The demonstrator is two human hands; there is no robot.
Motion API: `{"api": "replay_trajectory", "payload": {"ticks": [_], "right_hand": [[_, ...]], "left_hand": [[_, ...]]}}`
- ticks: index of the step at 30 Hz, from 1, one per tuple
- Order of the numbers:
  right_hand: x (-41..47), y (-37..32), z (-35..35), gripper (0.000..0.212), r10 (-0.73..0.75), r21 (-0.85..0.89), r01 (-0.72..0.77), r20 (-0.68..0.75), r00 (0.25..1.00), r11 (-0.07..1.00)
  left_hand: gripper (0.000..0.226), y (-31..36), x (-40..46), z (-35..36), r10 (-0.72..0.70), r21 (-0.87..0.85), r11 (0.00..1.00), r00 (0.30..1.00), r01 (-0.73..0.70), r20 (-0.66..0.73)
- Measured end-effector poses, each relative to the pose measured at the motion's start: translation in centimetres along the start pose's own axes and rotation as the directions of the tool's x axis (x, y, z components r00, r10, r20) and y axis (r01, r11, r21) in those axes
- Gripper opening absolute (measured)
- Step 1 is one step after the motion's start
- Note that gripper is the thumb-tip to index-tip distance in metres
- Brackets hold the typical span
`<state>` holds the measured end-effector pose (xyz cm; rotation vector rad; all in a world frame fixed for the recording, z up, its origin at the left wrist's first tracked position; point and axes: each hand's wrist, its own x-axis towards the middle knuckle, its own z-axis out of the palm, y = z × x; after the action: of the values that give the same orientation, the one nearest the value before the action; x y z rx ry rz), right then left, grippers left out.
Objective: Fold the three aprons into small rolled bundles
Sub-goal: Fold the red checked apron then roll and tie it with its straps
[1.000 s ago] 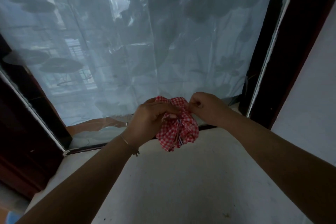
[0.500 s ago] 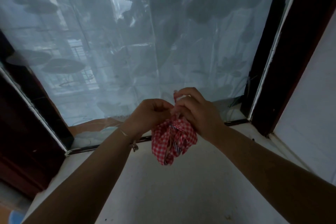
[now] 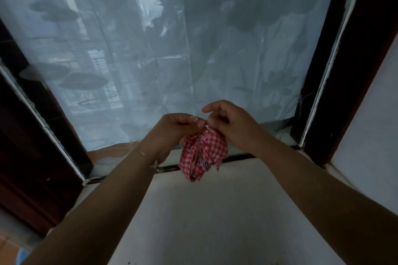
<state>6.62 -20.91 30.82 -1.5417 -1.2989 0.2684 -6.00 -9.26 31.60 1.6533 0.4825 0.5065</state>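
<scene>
A: Left hand [image 3: 172, 130], head view: its fingers are curled in and pinch the top of the small red-and-white checked cloth apron bundle [image 3: 203, 154]; the right hand [image 3: 228, 123] meets it at the same spot, thumb and fingers pinching a thin pale bit there, perhaps a tie, though it is too small to be sure.

B: And the bundle itself, where does it sit?

A: It hangs in the air from those two pinches, over the far edge of the pale grey ledge [image 3: 204, 217] and in front of the frosted, plastic-covered window pane [image 3: 161, 60]; it touches neither, as far as I can tell.

B: How would you expect it to handle?

A: Light and limp, I judge; thin woven cotton, gathered in soft pleats that sag under their own small weight; not slippery, not fragile, but quick to spring loose; slacken one pinch and the folds would likely fall open.

B: So where to hold?

A: At the gathered neck on top, where both hands already are; one hand should clamp all the layers there while the other winds or tucks the loose end; the lower corners dangle free and give no control; a striped patch [image 3: 202, 160] shows among the folds.

B: Other aprons?

A: None in view.
</scene>
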Motion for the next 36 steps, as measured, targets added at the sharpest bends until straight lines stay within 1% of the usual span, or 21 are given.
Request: {"api": "replay_trajectory", "payload": {"ticks": [2,4,6,9,10,11,13,15,17,19,21,22,24,26,28,29,30,32,33,34,36], "right_hand": [[-0.6,0.0,0.1,0.021,-0.106,-0.092,0.107,0.018,0.994,0.990],[-1.2,0.0,0.0,0.023,-0.203,-0.183,0.202,0.015,0.979,0.962],[-1.5,0.0,-0.3,0.022,-0.232,-0.224,0.232,0.029,0.972,0.946],[-1.3,0.2,-0.8,0.016,-0.121,-0.193,0.122,0.017,0.992,0.974],[-1.1,0.3,-0.9,0.018,-0.084,-0.213,0.088,0.025,0.996,0.973],[-0.8,0.5,-0.9,0.022,-0.062,-0.272,0.078,0.065,0.996,0.959],[-0.5,1.0,-1.1,0.027,-0.020,-0.360,0.094,0.205,0.978,0.928],[-0.5,0.8,-1.5,0.028,0.072,-0.331,0.027,0.283,0.957,0.943],[-0.6,0.1,-1.6,0.024,0.109,-0.280,-0.024,0.294,0.950,0.960],[-0.7,0.0,-1.3,0.020,0.108,-0.291,-0.028,0.265,0.958,0.956],[-0.9,-0.2,-0.7,0.021,0.053,-0.316,0.020,0.219,0.974,0.949],[-1.1,-0.1,-0.4,0.021,-0.004,-0.335,0.070,0.193,0.981,0.940],[-1.4,-0.1,0.1,0.019,-0.133,-0.381,0.173,0.130,0.983,0.908],[-1.3,-0.2,0.4,0.021,-0.238,-0.489,0.255,0.098,0.966,0.834],[-1.1,-0.2,0.6,0.027,-0.325,-0.604,0.316,0.098,0.941,0.732],[-1.0,-0.2,0.7,0.028,-0.350,-0.618,0.320,0.077,0.934,0.718],[-1.0,-0.4,0.7,0.027,-0.311,-0.584,0.281,0.052,0.949,0.762],[-0.8,-0.8,0.5,0.023,-0.144,-0.428,0.125,-0.011,0.990,0.895],[-0.6,-0.9,0.3,0.022,-0.056,-0.368,0.047,-0.013,0.998,0.928],[-0.4,-0.8,-0.1,0.021,-0.011,-0.354,0.007,-0.009,1.000,0.935],[0.2,-0.8,-0.7,0.022,0.044,-0.309,-0.035,0.023,0.999,0.950]], "left_hand": [[0.016,0.3,0.0,-0.6,-0.026,-0.050,0.998,1.000,0.026,0.014],[0.014,0.3,0.1,-0.6,-0.030,-0.078,0.996,0.999,0.033,0.044],[0.011,0.3,0.0,-0.6,-0.027,-0.079,0.996,0.998,0.032,0.064],[0.011,0.4,-0.1,-0.7,0.016,0.045,0.999,0.996,-0.020,0.090],[0.011,0.6,-0.1,-0.6,0.037,0.086,0.995,0.994,-0.046,0.101],[0.010,0.8,-0.2,-0.5,0.060,0.112,0.991,0.992,-0.072,0.112],[0.009,1.1,-0.5,-0.2,0.110,0.158,0.979,0.985,-0.131,0.135],[0.013,1.2,-0.7,-0.2,0.160,0.211,0.959,0.975,-0.190,0.151],[0.020,1.1,-1.0,-0.3,0.208,0.244,0.940,0.968,-0.237,0.140],[0.025,0.9,-1.2,-0.5,0.276,0.309,0.902,0.953,-0.301,0.123],[0.026,0.8,-1.3,-0.5,0.360,0.431,0.822,0.926,-0.372,0.113],[0.027,0.8,-1.3,-0.5,0.386,0.464,0.796,0.917,-0.389,0.106],[0.024,1.0,-1.4,-0.5,0.395,0.473,0.793,0.915,-0.383,0.080],[0.019,1.1,-1.3,-0.4,0.413,0.525,0.766,0.910,-0.372,0.041],[0.015,0.9,-1.0,-0.4,0.468,0.616,0.687,0.883,-0.385,0.030],[0.014,0.8,-1.0,-0.3,0.509,0.647,0.648,0.860,-0.403,0.027],[0.013,0.7,-1.0,-0.2,0.558,0.665,0.610,0.829,-0.430,0.024],[0.010,0.4,-0.9,-0.1,0.657,0.697,0.526,0.753,-0.487,0.030],[0.010,0.2,-0.8,-0.2,0.691,0.714,0.484,0.721,-0.507,0.044],[0.009,0.1,-0.7,-0.2,0.710,0.723,0.453,0.701,-0.521,0.060],[0.009,-0.2,-0.4,-0.4,0.718,0.734,0.427,0.691,-0.528,0.080]]}}
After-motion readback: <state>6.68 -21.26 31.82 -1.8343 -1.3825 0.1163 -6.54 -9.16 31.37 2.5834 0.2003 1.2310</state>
